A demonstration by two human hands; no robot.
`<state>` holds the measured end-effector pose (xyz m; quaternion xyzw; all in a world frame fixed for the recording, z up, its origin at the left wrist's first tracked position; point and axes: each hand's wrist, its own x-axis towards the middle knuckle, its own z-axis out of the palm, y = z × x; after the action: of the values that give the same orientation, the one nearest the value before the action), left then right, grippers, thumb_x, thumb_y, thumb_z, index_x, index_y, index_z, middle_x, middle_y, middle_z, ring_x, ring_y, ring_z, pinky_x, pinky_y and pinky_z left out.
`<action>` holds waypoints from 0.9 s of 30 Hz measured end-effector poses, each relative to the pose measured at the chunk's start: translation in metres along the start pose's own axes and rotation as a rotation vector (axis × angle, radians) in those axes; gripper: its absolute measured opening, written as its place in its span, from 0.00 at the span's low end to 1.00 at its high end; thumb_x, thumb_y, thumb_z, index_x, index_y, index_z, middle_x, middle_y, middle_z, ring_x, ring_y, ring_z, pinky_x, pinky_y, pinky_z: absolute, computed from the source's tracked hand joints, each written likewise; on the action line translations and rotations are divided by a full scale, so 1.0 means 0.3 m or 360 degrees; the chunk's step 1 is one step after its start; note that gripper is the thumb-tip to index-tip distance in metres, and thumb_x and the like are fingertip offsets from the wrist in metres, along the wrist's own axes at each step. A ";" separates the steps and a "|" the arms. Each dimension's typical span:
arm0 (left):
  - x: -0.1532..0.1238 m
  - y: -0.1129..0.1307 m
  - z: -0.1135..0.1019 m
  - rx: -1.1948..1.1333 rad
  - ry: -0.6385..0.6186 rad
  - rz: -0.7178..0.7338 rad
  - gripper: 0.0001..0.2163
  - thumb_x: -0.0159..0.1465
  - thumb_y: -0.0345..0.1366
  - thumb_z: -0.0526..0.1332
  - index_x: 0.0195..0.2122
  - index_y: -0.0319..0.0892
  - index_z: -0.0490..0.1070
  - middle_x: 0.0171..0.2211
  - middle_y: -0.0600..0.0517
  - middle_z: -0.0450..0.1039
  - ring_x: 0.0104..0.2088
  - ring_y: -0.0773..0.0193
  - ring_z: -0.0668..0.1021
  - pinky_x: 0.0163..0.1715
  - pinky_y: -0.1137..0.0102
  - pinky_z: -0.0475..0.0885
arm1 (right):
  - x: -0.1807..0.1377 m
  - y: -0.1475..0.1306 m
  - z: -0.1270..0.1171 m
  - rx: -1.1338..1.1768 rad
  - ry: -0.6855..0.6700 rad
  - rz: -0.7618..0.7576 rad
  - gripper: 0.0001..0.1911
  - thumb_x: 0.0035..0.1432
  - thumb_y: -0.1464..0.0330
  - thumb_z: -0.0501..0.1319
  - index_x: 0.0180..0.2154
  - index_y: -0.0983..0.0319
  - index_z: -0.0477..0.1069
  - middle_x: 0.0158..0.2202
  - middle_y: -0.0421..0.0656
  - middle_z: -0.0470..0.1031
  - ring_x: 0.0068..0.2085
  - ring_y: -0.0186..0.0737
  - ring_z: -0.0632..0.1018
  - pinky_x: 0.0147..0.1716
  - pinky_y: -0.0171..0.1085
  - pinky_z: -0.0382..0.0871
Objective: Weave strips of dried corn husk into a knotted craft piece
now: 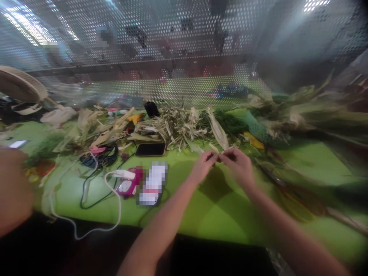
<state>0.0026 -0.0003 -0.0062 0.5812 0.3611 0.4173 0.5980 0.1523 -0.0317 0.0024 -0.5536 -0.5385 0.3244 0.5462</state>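
Observation:
Over the green tabletop (184, 172), my left hand (204, 165) and my right hand (238, 165) meet with fingertips pinched together. Between them is the lower end of a pale corn husk (217, 129), whose long leaf points up and away from me. The fingers hide the exact spot they grip, and blur hides small details there. Just beyond my hands lies a loose heap of dry husk strips (184, 124).
Left of my arms are a phone with a lit screen (152, 184), a dark phone (150, 149), a magenta power bank (130, 183) and a white cable (119, 207). More husks (301, 111) pile up at right. A perforated metal screen (172, 42) stands behind. Another person's arm (14, 188) is at far left.

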 end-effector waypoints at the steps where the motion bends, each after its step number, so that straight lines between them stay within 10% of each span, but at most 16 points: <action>1: -0.003 0.004 0.000 0.0040 -0.0017 0.0007 0.11 0.64 0.44 0.60 0.34 0.40 0.72 0.30 0.53 0.70 0.31 0.67 0.68 0.34 0.71 0.62 | 0.002 0.003 0.002 0.0080 0.0002 0.0043 0.10 0.53 0.61 0.67 0.30 0.61 0.72 0.27 0.40 0.75 0.27 0.35 0.74 0.28 0.35 0.69; 27: -0.006 -0.023 0.045 -0.0374 0.0495 -0.0125 0.14 0.60 0.44 0.64 0.26 0.41 0.64 0.23 0.57 0.60 0.25 0.71 0.63 0.26 0.74 0.56 | -0.035 0.048 0.054 -0.0245 0.0148 -0.0299 0.10 0.59 0.60 0.63 0.36 0.59 0.71 0.31 0.42 0.77 0.31 0.39 0.77 0.32 0.38 0.72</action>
<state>0.0149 -0.0070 -0.0124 0.4216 0.4203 0.5177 0.6145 0.1384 -0.0349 -0.0169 -0.5555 -0.5852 0.2035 0.5546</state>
